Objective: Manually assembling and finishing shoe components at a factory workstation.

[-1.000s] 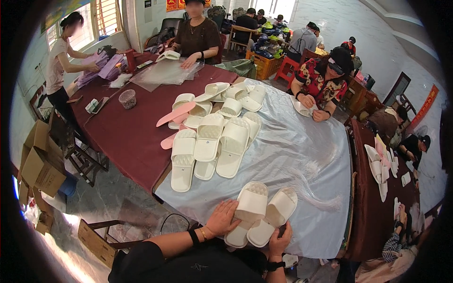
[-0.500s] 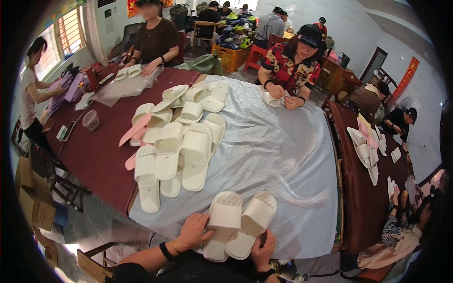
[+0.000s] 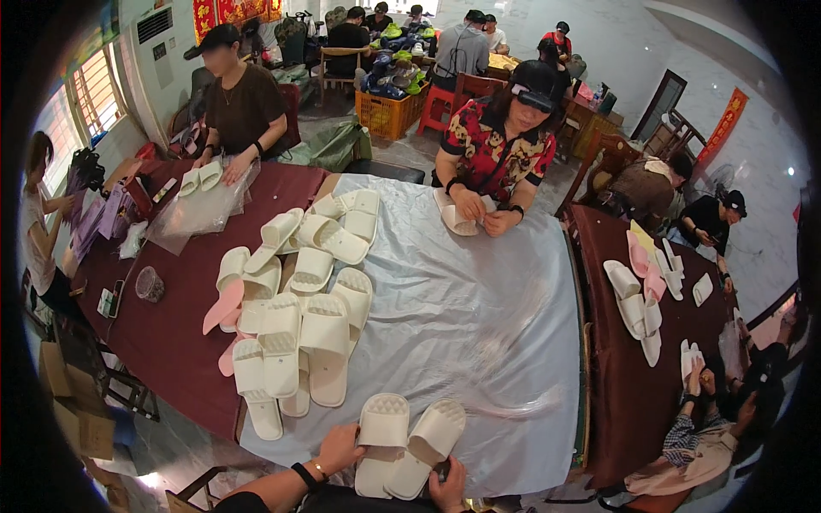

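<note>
Left hand point(image 3: 340, 448): gripped left white slide point(image 3: 382, 434)
Right hand point(image 3: 448, 487): gripped right white slide point(image 3: 434, 438)
Slipper pile point(image 3: 279, 329): lay beyond

The walls point(image 3: 634, 73) are pale, the floor point(image 3: 409, 155) grey. A bright barred window point(image 3: 94, 91) lies beyond the surface's point(image 3: 167, 355) far left corner.

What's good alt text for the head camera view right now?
The wearer's left hand and right hand touch two white slippers at the near edge of a pale blue sheet. A pile of white and pink slippers lies to the left; opposite, a person in a floral shirt handles another slipper.
</note>
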Demonstrator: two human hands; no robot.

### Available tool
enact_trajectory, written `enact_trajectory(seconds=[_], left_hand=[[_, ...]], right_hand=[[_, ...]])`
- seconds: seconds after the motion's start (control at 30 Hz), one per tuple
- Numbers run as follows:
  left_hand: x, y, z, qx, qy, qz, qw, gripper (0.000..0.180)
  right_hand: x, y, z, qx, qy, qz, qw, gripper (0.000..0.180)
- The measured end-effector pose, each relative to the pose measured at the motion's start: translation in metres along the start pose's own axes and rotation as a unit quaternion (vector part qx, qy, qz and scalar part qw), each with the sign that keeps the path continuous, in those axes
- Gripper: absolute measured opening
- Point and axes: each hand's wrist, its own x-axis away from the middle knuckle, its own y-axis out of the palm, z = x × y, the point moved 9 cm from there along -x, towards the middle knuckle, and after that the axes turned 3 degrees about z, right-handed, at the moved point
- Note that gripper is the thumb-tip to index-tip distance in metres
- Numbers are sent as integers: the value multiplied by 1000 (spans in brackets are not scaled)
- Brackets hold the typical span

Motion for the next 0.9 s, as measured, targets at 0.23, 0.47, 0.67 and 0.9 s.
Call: enact_trajectory(seconds=[0.23, 0.47, 0.67, 0.9], left_hand=[[-1, -2, 9, 10, -24, -10, 1000, 41], [-13, -1, 12, 10, -56, -14, 998, 36], [-11, -2, 18, 22, -87, 8, 996, 37], [4, 2, 8, 53, -56, 19, 997, 59]], right_hand=[[-24, 19, 34, -75, 199, -133, 968, 55], [-80, 24, 29, 94, 216, -228, 945, 31], [-78, 31, 35, 78, 212, -230, 947, 25], [-68, 29, 32, 31, 179, -252, 951, 30]])
